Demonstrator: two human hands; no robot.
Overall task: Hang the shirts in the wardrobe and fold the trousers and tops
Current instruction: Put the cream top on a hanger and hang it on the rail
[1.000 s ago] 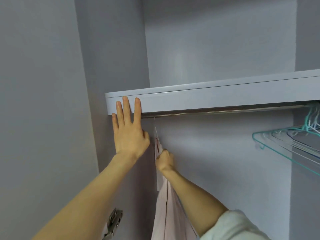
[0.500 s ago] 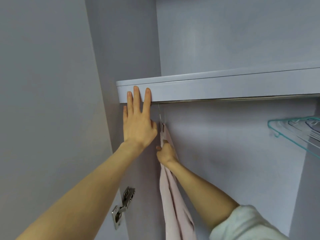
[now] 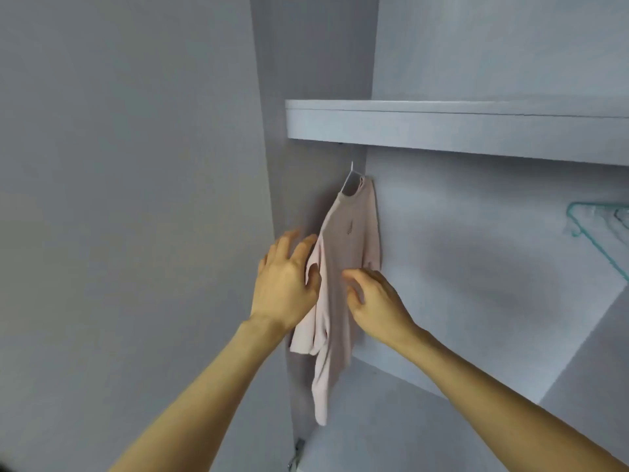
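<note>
Shirt (image 3: pixel 343 267) hangs between both hands' loose fingers (image 3: pixel 292 247).

Soft, matt pale-pink cloth for the shirt (image 3: pixel 343 267), lightly creased. Smooth matt grey laminate on the wardrobe shelf (image 3: pixel 442 131) and side panel (image 3: pixel 296 185). Translucent teal plastic hangers (image 3: pixel 595 233), slightly glossy. Shiny metal hinge (image 3: pixel 296 454) below.
</note>
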